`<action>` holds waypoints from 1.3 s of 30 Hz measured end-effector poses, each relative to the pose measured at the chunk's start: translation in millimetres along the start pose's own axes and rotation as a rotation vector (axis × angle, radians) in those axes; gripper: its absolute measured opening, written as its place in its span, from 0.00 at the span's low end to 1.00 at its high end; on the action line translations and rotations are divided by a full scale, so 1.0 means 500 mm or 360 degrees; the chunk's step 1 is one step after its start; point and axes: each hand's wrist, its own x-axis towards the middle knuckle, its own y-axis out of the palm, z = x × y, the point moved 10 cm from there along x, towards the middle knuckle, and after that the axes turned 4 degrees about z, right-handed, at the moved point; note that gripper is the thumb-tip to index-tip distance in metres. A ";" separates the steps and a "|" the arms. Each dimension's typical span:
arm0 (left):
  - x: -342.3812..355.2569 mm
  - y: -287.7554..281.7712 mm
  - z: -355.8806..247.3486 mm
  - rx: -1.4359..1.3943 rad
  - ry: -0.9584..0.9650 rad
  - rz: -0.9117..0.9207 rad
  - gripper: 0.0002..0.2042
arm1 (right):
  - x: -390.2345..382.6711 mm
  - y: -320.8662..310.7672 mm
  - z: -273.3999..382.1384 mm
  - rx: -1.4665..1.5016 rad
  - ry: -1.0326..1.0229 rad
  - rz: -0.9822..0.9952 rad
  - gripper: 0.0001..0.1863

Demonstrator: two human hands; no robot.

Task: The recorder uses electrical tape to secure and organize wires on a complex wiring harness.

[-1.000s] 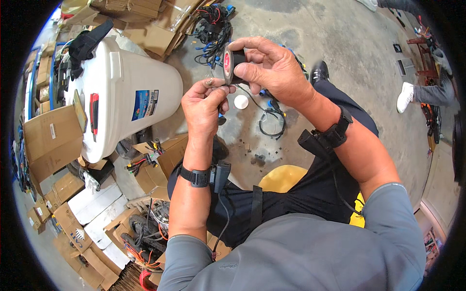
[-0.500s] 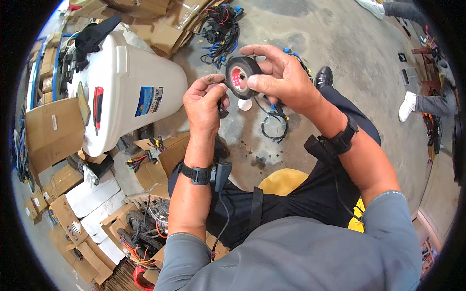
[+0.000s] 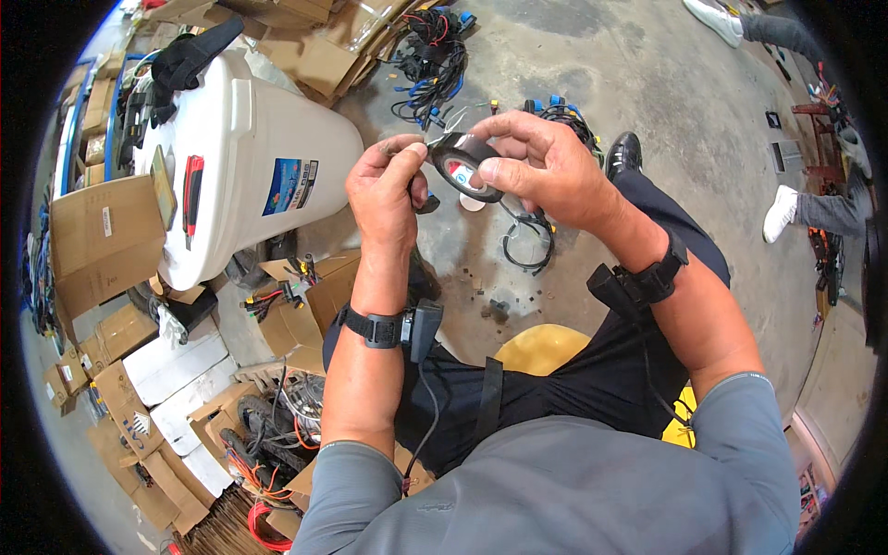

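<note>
My right hand point(image 3: 541, 171) holds a roll of black electrical tape point(image 3: 467, 166) with a red and white core, fingers wrapped over its top. My left hand point(image 3: 388, 190) pinches the loose end of the tape at the roll's left edge, and something small and dark sits under its fingers. Both hands are raised above the concrete floor, in front of my knees. Each wrist wears a black strap, the left one with a small box and a cable.
A big white tub point(image 3: 245, 176) lies on its side to the left, ringed by cardboard boxes point(image 3: 102, 240). Bundles of black, red and blue wires point(image 3: 430, 51) lie on the floor ahead. A yellow stool point(image 3: 541, 347) is under me. Another person's legs point(image 3: 795, 208) are at the far right.
The tape roll has turned in my right hand so its core faces me, and my left hand has come up to pinch the tape's end.
</note>
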 end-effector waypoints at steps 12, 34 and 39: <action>-0.008 0.015 -0.012 0.0166 0.0028 0.0001 0.07 | 0.012 0.031 -0.054 -0.0218 0.0068 0.0211 0.14; -0.036 0.051 -0.039 0.0341 0.0280 0.0169 0.07 | 0.018 0.029 -0.056 -0.0479 -0.0150 0.0063 0.18; -0.040 0.043 -0.051 0.0341 0.0301 0.0134 0.07 | 0.009 0.008 -0.012 -0.0741 -0.0046 0.0055 0.14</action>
